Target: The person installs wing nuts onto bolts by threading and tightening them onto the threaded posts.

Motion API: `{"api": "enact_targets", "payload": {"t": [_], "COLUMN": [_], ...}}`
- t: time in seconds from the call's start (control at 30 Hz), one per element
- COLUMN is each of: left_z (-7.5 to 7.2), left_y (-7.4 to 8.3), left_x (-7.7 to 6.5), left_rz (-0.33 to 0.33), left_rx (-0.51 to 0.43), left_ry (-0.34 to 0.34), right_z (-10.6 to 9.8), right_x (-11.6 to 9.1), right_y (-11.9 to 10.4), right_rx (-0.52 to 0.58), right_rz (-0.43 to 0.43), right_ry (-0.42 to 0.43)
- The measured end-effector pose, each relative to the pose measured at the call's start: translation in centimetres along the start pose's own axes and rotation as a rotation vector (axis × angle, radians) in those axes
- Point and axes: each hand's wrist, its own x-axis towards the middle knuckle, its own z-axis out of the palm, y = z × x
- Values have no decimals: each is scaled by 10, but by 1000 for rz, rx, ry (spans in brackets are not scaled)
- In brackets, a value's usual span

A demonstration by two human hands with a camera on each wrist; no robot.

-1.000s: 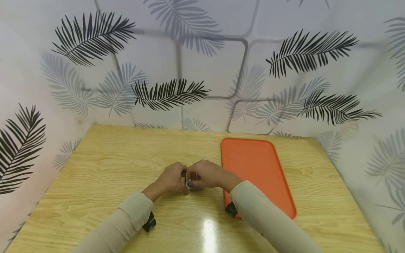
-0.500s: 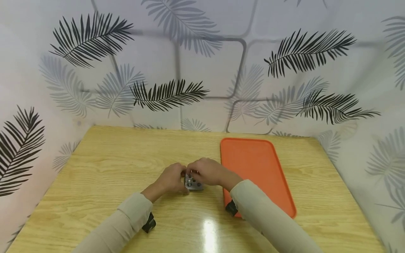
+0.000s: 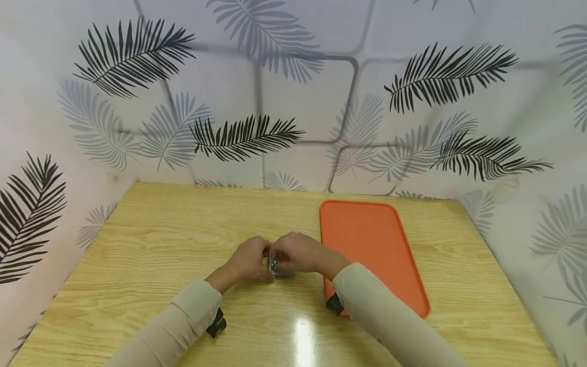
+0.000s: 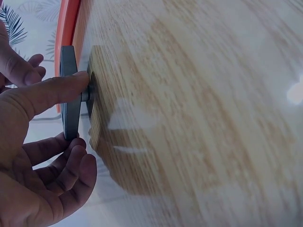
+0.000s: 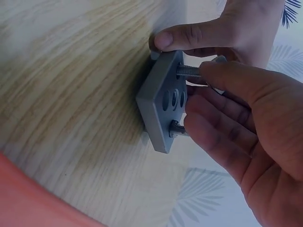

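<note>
Half a second ago more of the dark grey, hole-drilled flat plate [image 5: 155,116] was showing, but now our right hand [image 3: 299,252] is back over it, pinching a silver threaded metal screw [image 5: 190,71], so we'd guess that's a fresh grip for turning. Our left hand [image 3: 247,259] grips the plate by its edges, just above the pale wooden tabletop [image 3: 183,229], left of the orange rectangular tray [image 3: 367,239].

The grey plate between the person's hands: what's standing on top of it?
On the grey plate stand a threaded screw, held by the right hand, and a second metal piece. The right hand hides that piece's far end and part of the screw.
</note>
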Motion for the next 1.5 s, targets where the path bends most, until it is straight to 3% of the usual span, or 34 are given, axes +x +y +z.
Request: {"api": "enact_targets", "payload": {"t": [0.13,0.37,0.5,1.03,1.33,1.5], "left_z": [0,2,2,1,2,1], "left_y": [0,-1,-1,-1,1,2], "left_x": [1,1,1,0,-1,-1], "left_rz": [-8,-18,-23,-10,-33,-30], "left_rx": [-1,-2,2,12,17,13], "left_ry": [-6,-3,-2,-4,0,1], "right_z": [2,8,9,7,9,8], "right_x": [0,-7,-8,-6,-5,-6], "right_y": [1,10,12,10,10,10], "right_rx": [16,178,202,199,74,99], "right_rz": [17,-4,-11,-1,40,16], "right_ry": [2,77,91,46,120,124]}}
